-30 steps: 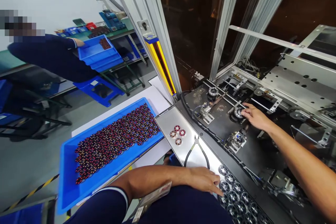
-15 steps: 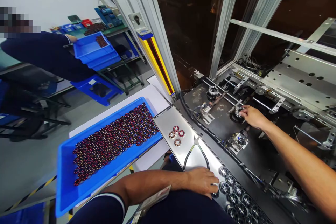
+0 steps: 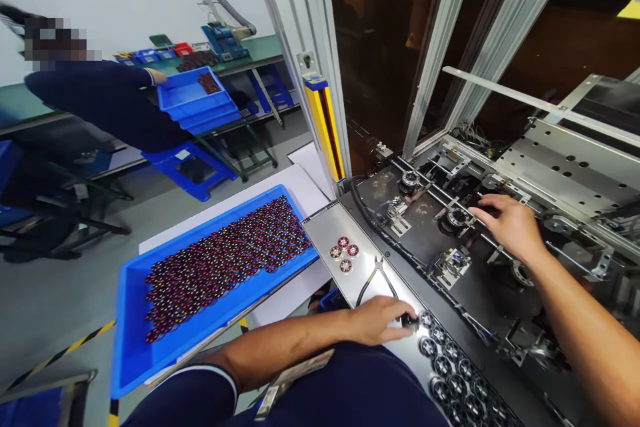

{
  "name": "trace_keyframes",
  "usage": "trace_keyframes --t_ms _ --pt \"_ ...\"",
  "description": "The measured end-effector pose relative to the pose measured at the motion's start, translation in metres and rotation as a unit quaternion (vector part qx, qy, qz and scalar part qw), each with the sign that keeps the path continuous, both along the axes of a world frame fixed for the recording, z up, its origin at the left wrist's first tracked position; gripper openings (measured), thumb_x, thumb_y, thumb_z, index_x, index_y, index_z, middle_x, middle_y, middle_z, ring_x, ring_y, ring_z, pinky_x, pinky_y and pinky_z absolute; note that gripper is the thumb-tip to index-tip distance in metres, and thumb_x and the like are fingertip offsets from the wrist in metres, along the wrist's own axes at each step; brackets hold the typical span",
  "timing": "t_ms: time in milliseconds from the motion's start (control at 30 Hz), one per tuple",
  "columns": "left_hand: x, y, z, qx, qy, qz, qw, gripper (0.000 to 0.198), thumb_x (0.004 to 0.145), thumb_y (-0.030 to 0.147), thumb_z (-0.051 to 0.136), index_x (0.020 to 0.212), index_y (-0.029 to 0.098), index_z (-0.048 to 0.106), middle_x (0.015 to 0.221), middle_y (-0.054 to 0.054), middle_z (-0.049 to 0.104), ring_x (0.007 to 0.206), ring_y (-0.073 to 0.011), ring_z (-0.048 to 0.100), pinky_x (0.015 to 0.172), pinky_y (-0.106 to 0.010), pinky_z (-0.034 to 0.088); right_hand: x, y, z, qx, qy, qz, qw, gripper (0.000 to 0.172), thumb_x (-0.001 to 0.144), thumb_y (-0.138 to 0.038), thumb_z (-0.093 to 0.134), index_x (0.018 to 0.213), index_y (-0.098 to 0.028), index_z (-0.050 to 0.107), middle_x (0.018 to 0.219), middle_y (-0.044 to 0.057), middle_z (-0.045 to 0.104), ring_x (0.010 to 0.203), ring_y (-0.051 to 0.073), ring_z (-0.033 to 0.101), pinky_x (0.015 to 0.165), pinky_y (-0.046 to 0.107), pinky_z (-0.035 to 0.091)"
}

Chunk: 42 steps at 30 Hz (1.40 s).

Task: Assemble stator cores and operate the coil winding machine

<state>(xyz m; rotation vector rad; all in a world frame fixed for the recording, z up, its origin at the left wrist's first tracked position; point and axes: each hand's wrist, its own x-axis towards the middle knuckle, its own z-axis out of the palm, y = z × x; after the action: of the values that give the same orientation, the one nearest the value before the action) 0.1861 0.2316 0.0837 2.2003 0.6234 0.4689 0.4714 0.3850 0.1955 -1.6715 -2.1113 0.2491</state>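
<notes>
My left hand (image 3: 383,320) is just above the metal ledge (image 3: 323,220), its thumb and fingers closed on a dark round cup-like part (image 3: 409,321). Beside it, several similar round metal parts with spoked faces (image 3: 443,365) lie in rows. My right hand (image 3: 515,223) is over the machine bed, thumb and forefinger apart, next to a round holder (image 3: 456,215) with a ring-shaped part in it. Whether the thumb touches that holder is unclear. Cutting pliers (image 3: 379,270) with dark handles lie on the ledge, near several small red and copper wound discs (image 3: 345,251).
A blue tray (image 3: 125,340) full of wound discs stands at the left. Another round holder (image 3: 411,180) sits farther back on the machine bed (image 3: 380,187). A metal post with a yellow strip (image 3: 325,127) rises between. A seated co-worker (image 3: 105,100) is at a far bench.
My right hand has drawn off the round holder toward the right, its fingers parting. My left hand has risen from the ledge with the dark round part. The camera view has shifted.
</notes>
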Motion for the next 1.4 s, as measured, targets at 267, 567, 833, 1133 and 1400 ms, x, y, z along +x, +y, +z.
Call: trace_keyframes --t_ms 267,567,833,1133,1400 --pt "-0.029 0.011 0.099 -0.155 -0.21 0.028 0.965 0.042 0.089 0.05 0.057 0.111 0.014 0.053 0.094 -0.008 0.063 0.076 -0.0133 0.059 0.074 -0.028 0.051 -0.089 -0.18 0.051 0.059 0.106 0.252 0.96 0.05 0.084 -0.025 0.07 0.13 -0.015 0.052 0.118 0.015 0.057 0.109 0.025 0.057 0.089 0.038 0.052" --pt "-0.001 -0.016 0.102 -0.374 -0.32 0.001 0.871 0.048 0.078 0.05 0.072 0.106 0.019 0.049 0.086 -0.002 0.06 0.068 -0.0104 0.062 0.062 -0.023 0.053 -0.12 -0.238 0.034 0.182 0.135 0.088 0.97 0.041 0.082 -0.001 0.063 0.121 -0.013 0.056 0.098 0.011 0.057 0.094 0.021 0.053 0.079 0.038 0.048" --pt "-0.002 -0.023 0.107 -0.467 -0.266 -0.058 0.841 0.047 0.073 0.042 0.079 0.109 0.013 0.068 0.079 -0.004 0.068 0.067 -0.0114 0.064 0.066 -0.024 0.053 -0.089 -0.261 0.054 -0.148 0.243 0.091 0.954 0.022 0.097 -0.027 0.047 0.102 -0.03 0.068 0.15 0.004 0.038 0.131 0.024 0.046 0.105 0.043 0.043" --pt "0.004 -0.025 0.085 -0.2 -0.142 -0.068 0.967 0.07 0.085 0.055 0.06 0.138 0.013 0.044 0.106 -0.014 0.07 0.083 -0.0164 0.069 0.073 -0.026 0.055 -0.06 -0.24 0.056 -0.339 0.277 0.169 0.883 0.032 0.098 -0.042 0.041 0.103 -0.025 0.068 0.157 0.003 0.03 0.142 0.025 0.032 0.117 0.047 0.028" --pt "0.026 -0.034 -0.022 0.045 0.071 -0.084 0.993 0.036 0.088 0.032 0.063 0.123 0.021 0.058 0.115 -0.012 0.063 0.096 -0.0236 0.065 0.082 -0.033 0.053 0.117 -0.102 -0.029 -0.152 0.06 -0.02 0.986 0.054 0.083 -0.065 0.046 0.082 -0.017 0.07 0.136 0.021 0.051 0.129 0.042 0.046 0.111 0.06 0.032"
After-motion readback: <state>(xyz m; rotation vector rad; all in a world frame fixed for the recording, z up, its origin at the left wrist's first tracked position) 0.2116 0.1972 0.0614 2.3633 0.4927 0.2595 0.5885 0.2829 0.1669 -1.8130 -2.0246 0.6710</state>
